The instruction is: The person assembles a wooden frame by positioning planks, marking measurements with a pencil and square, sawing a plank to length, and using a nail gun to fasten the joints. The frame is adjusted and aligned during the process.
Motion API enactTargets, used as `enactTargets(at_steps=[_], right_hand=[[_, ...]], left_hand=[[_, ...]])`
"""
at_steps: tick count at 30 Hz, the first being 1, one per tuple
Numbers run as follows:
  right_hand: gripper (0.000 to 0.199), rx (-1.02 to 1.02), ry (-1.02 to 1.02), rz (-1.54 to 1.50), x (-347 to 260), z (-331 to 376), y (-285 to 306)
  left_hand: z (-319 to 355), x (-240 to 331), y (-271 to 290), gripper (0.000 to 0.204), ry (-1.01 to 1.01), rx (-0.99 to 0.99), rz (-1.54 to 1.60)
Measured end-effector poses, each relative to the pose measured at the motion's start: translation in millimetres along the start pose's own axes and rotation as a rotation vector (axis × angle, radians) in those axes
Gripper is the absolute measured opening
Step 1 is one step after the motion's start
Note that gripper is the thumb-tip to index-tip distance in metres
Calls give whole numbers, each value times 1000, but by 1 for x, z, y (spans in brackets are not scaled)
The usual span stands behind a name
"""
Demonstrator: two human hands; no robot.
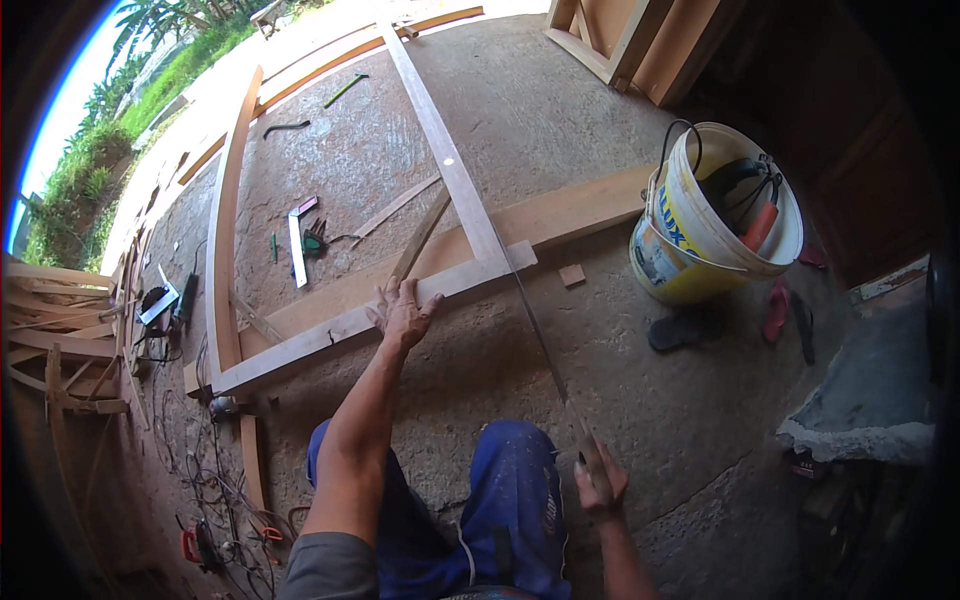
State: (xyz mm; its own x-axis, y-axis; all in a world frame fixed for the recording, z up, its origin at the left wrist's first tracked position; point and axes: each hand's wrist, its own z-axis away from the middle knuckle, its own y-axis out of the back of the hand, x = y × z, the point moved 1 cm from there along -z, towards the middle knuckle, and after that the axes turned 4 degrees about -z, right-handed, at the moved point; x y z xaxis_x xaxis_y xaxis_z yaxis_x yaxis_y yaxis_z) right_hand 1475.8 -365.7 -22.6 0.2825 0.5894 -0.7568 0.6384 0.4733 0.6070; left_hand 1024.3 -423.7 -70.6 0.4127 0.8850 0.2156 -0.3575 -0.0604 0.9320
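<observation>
On near side of frame (435, 135): rail (300, 349), saw (540, 345) across right end | right hand (606, 490): fingers gripping handle (597, 468) | left hand (403, 315): fingers spread on rail | advise long light strokes, blade square

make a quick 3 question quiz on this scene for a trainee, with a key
1. Which hand holds the handsaw?
2. True or false: the left hand rests at the pale wooden crosspiece.
3. Where does the bucket stand relative to the handsaw in the picture? a) to its left b) to its right c) directly beneath it

Key: 1. the right hand; 2. true; 3. b
</observation>
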Motion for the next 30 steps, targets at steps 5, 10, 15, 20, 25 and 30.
enactTargets(at_steps=[5,10,15,20,25,30], right_hand=[[58,72,43,12,6,-8,-23],[59,248,109,-190,35,-199,-87],[62,51,86,-56,8,1,-9],[59,107,49,-27,10,-39,-41],[49,228,-20,-306,17,-205,-81],[61,-36,-73,-41,12,33,-7]], left_hand=[[0,2,-6,79,-1,-31,-12],[-15,23,-7,77,-81,7,37],[-5,-13,-10,80,6,33,10],[0,-2,-11,79,2,-10,-28],[-9,27,-2,78,-69,10,31],[-3,-7,-7,78,-12,15,-13]])
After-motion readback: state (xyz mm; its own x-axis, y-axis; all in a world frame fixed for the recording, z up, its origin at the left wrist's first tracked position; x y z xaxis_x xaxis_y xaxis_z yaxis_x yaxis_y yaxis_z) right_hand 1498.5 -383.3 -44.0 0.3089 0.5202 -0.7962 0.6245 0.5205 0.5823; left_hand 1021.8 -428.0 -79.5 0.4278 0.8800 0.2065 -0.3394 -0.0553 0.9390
